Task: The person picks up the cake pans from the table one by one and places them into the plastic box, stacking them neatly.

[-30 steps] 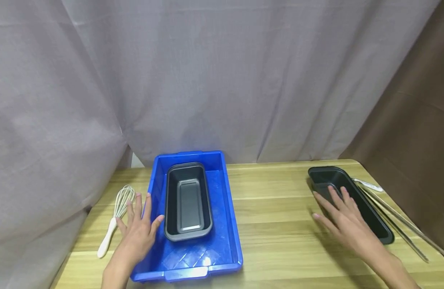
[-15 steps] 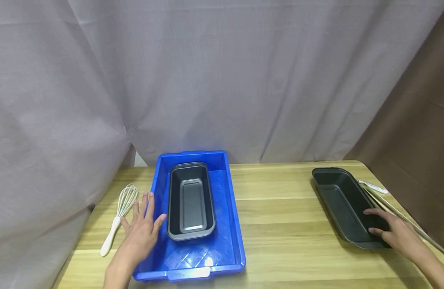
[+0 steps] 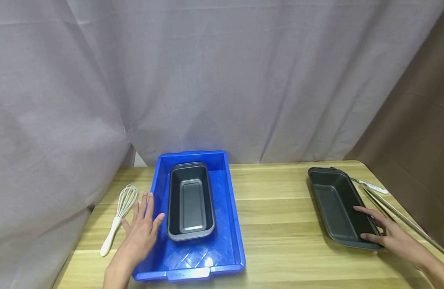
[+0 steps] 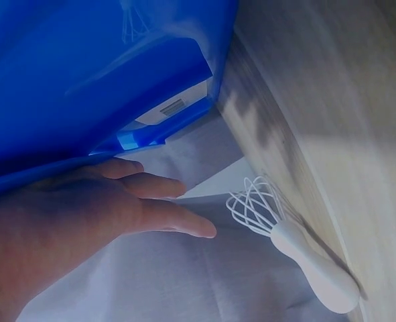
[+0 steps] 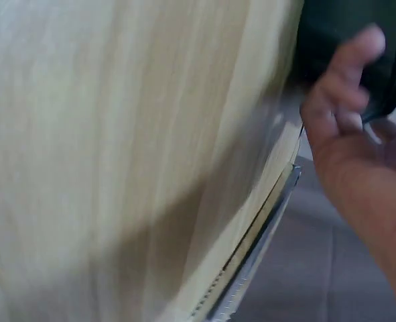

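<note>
Along the left rim of the blue tray (image 3: 236, 224), my left hand (image 3: 139, 237) rests with fingers spread and fairly straight. A dark loaf pan (image 3: 191, 204) sits inside that tray. To the left of this hand lies a whisk (image 3: 118, 218) with a white handle, untouched; the left wrist view shows the whisk (image 4: 291, 245) too. On the right, my right hand (image 3: 395, 237) grips the near right corner of a second dark loaf pan (image 3: 331, 208), thumb and a finger inside it. In the right wrist view curled fingers (image 5: 338, 94) hold the pan's edge (image 5: 392, 100).
Long thin metal strips (image 3: 406, 220), perhaps tongs, lie right of the second pan, beside a thin utensil with a white patterned handle (image 3: 375, 187). Bare wooden tabletop (image 3: 272, 216) lies between tray and pan. Grey cloth (image 3: 222, 80) hangs behind; brown cloth (image 3: 416, 120) stands on the right.
My right hand has moved from over the second pan's middle to its near right corner and taken hold. That pan has shifted slightly left. My left hand stays at the tray's rim.
</note>
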### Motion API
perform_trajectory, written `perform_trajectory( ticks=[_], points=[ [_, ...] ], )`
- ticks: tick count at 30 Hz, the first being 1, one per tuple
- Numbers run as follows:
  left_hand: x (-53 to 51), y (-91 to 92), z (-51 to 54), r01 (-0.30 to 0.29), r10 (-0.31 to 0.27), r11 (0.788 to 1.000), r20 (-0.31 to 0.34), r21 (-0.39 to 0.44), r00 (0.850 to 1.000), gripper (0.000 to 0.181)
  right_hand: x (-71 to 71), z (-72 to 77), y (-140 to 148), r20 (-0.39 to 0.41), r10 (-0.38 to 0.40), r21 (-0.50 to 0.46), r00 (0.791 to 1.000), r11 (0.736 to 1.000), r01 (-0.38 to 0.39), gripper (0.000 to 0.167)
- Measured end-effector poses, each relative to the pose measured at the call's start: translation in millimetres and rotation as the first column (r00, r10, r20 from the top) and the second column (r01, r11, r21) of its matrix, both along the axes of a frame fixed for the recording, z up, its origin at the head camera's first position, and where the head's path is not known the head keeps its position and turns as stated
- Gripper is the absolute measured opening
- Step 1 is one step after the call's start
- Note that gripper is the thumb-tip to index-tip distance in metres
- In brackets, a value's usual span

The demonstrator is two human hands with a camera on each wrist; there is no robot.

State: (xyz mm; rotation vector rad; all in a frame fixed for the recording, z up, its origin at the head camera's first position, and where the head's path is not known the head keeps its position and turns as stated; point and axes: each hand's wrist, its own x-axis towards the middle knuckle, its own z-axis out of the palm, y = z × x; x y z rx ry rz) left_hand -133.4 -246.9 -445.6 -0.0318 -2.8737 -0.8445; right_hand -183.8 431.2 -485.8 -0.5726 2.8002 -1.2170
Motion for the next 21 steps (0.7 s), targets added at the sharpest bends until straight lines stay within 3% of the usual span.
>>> perform_trajectory(
  ticks=[2, 4, 6, 9, 13, 16, 19, 21],
  points=[
    [0.1, -0.4, -0.6, -0.001, 0.001, 1.000, 0.003, 0.009, 1.000, 0.072, 1.0, 1.3, 1.4, 0.111, 0.043, -0.057, 0.993, 0.998, -0.037, 0.086],
    [0.5, 0.0, 2.0, 0.002, -0.002, 1.000, 0.022, 0.007, 1.000, 0.072, 1.5, 2.0, 4.0, 0.254, 0.116, -0.163, 0.960, 0.984, -0.075, 0.087],
    [0.0, 0.2, 4.5, 0.005, -0.005, 1.000, 0.041, 0.003, 0.999, 0.071, 1.9, 0.7, 5.3, 0.330, 0.190, -0.266, 0.925, 0.959, -0.102, 0.085],
    [-0.3, 0.9, 7.6, 0.006, -0.006, 1.000, 0.059, -0.003, 0.998, 0.072, 1.7, -3.0, 6.1, 0.385, 0.340, -0.460, 0.858, 0.877, -0.141, 0.088],
    [-0.1, 1.3, 8.5, 0.004, -0.003, 1.000, 0.066, -0.006, 0.998, 0.072, 3.0, -3.6, -5.1, 0.362, 0.468, -0.610, 0.806, 0.773, -0.175, 0.092],
    [0.1, 1.4, 8.1, 0.001, -0.001, 1.000, 0.071, -0.007, 0.997, 0.072, 4.8, 3.7, -25.1, 0.344, 0.477, -0.646, 0.809, 0.746, -0.165, 0.092],
    [0.0, 1.1, 8.3, 0.000, 0.000, 1.000, 0.074, -0.008, 0.997, 0.072, 6.0, 19.3, -53.9, 0.335, 0.421, -0.615, 0.843, 0.776, -0.143, 0.090],
    [0.1, 1.0, 8.9, 0.000, 0.001, 1.000, 0.076, -0.008, 0.997, 0.072, 7.2, 34.6, -77.2, 0.339, 0.375, -0.574, 0.862, 0.809, -0.126, 0.090]
  ],
)
